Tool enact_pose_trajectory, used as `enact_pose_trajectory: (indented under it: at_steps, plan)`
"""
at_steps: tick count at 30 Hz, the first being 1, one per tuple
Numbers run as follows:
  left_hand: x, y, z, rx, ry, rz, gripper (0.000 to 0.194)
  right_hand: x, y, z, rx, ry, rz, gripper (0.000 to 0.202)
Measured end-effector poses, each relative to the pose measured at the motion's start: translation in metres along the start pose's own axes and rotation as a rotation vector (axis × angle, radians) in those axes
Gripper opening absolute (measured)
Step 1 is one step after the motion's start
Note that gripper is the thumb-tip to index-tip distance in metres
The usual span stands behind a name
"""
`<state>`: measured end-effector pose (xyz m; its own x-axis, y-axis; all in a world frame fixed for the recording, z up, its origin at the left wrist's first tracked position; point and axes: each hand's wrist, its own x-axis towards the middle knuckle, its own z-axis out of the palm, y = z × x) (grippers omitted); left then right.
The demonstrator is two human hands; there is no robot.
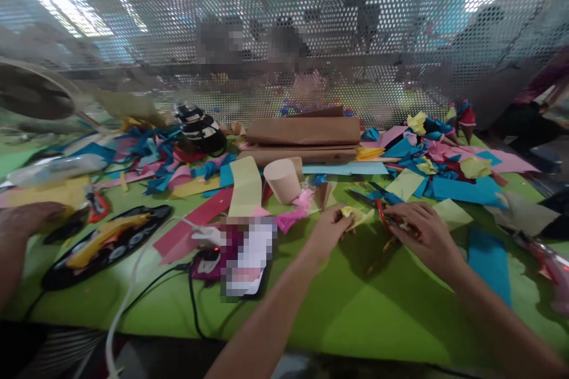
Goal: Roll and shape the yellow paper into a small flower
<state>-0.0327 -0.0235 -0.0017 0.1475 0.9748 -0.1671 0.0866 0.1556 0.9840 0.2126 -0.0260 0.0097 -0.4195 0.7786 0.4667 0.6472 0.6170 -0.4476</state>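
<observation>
My left hand (333,226) pinches a small piece of yellow crepe paper (358,218) above the green table, right of centre. Close on its right, my right hand (411,225) is closed around the red handles of a pair of scissors (381,212). Their dark blades point up and to the left, past the far side of the yellow paper. Blue paper lies just beyond the blades. Whether the blades touch the yellow paper cannot be made out.
Another person's hand (38,216) rests at the far left. A phone (255,254), cables and a black power strip (106,243) lie left of my arms. Behind stand a paper roll (282,180), folded brown paper (304,131) and colourful scraps before a perforated metal screen (284,71).
</observation>
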Motion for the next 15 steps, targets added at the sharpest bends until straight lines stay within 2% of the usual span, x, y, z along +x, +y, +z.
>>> enact_pose_trajectory:
  at_steps: [4,7,11,13,15]
  plan:
    - [-0.003,0.002,0.008,-0.031,-0.124,0.005,0.032,-0.001,-0.005,0.007,0.150,-0.014,0.049,0.024]
    - [-0.004,0.002,0.010,-0.064,-0.169,0.000,0.036,-0.002,-0.007,0.014,0.261,-0.043,0.120,0.015]
    - [-0.007,0.005,0.009,-0.100,-0.118,-0.005,0.042,-0.005,-0.006,0.016,0.422,-0.037,0.301,0.021]
    - [-0.009,0.007,0.007,-0.097,-0.112,0.057,0.046,-0.007,-0.005,0.016,0.501,-0.025,0.378,0.024]
    - [-0.011,0.010,0.005,-0.029,-0.076,0.177,0.051,-0.009,-0.003,0.017,0.552,-0.009,0.424,0.026]
